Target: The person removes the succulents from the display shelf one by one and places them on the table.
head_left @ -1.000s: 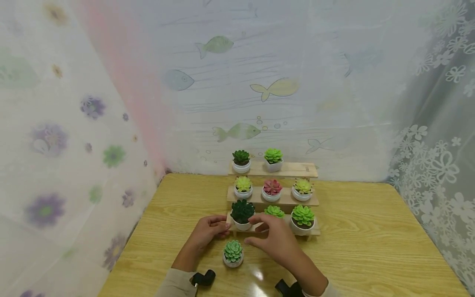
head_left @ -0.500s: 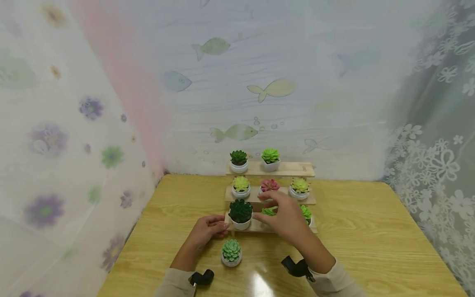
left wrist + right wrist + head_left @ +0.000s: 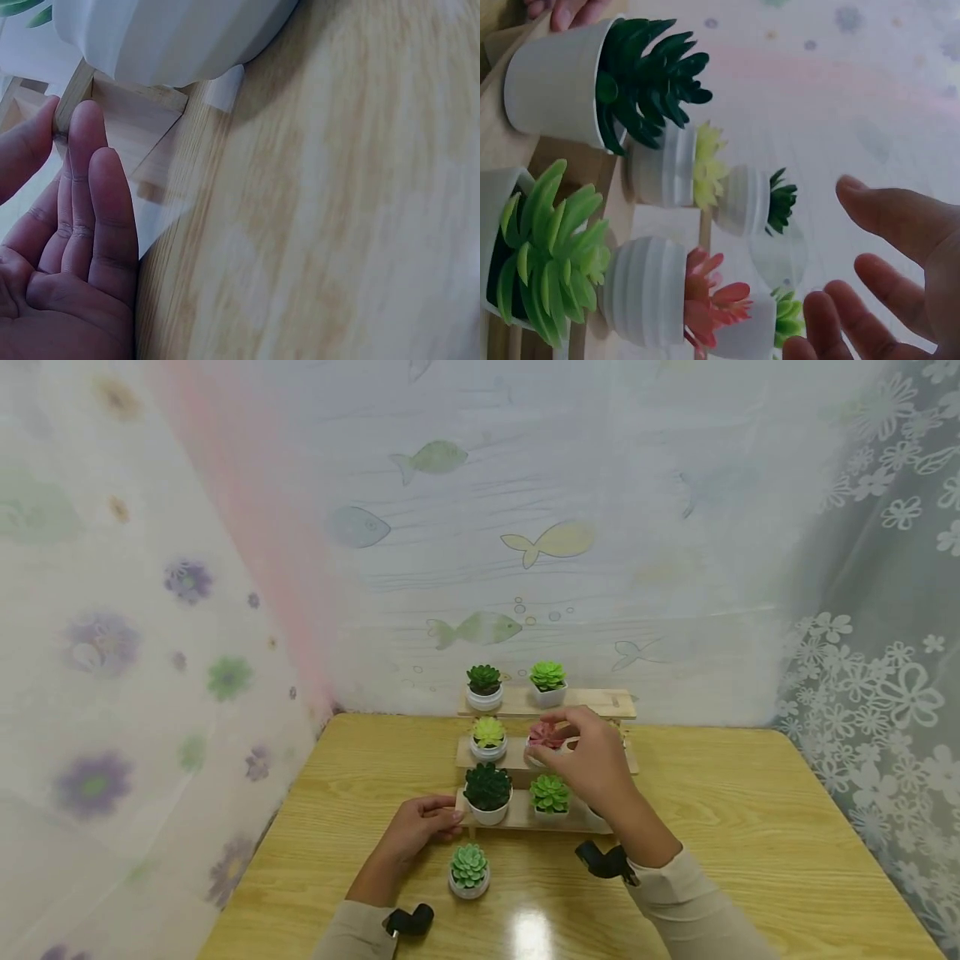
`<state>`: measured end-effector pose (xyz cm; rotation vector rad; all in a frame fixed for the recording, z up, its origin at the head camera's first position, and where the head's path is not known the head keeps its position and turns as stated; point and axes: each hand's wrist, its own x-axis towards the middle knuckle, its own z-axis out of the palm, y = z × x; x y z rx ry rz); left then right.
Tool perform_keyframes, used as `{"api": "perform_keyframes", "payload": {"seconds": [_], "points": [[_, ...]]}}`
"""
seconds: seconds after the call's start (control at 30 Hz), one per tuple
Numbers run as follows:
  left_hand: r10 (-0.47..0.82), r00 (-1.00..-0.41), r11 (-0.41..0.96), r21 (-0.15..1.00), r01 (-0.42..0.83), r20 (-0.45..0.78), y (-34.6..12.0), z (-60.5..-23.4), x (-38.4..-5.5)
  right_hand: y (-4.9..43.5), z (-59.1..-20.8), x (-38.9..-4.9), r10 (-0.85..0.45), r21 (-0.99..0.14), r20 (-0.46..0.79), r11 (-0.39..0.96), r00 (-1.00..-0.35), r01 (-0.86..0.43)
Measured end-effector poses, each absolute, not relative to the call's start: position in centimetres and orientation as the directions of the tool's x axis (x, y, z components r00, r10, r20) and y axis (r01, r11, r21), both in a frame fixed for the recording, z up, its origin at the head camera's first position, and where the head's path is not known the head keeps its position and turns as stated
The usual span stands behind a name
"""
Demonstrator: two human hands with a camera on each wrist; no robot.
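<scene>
My left hand [image 3: 416, 827] pinches the left end of the lowest board of a three-tier wooden plant stand [image 3: 600, 700]; in the left wrist view, thumb and fingers press on either side of the board end [image 3: 75, 94]. Over the middle tier, my right hand [image 3: 596, 764] reaches towards a pink succulent [image 3: 718, 289] in a ribbed white pot. Its fingers are spread and bent, apart from the pot in the right wrist view. A dark green succulent [image 3: 487, 787] and a bright green succulent [image 3: 550, 793] stand on the lowest tier. The right hand hides plants behind it.
A mint-green succulent [image 3: 468, 866] in a white pot stands on the wooden table [image 3: 750, 843], before the stand. The middle tier holds a yellow-green succulent [image 3: 489, 735]. Up top are a small dark green succulent [image 3: 484, 681] and a light green succulent [image 3: 548, 677].
My right hand has moved up and away, from beside the dark green succulent on the lowest tier to the pink succulent on the middle one. The left hand keeps its hold on the board.
</scene>
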<state>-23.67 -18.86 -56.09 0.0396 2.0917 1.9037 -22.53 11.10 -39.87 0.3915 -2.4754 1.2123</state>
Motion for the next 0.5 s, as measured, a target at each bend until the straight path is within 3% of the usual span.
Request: {"api": "perform_keyframes", "payload": {"seconds": [0.23, 0.5], "points": [[0.241, -0.947, 0.091, 0.977, -0.194, -0.211, -18.7, -56.2, -23.9, 11.6, -39.4, -24.0, -0.029, -0.707, 0.449, 0.6, -0.893, -0.375], [0.225, -0.947, 0.089, 0.972, -0.215, -0.23, -18.9, -56.3, -23.8, 11.9, -39.1, -26.3, 0.024, -0.759, 0.372, 0.583, -0.928, -0.289]]}}
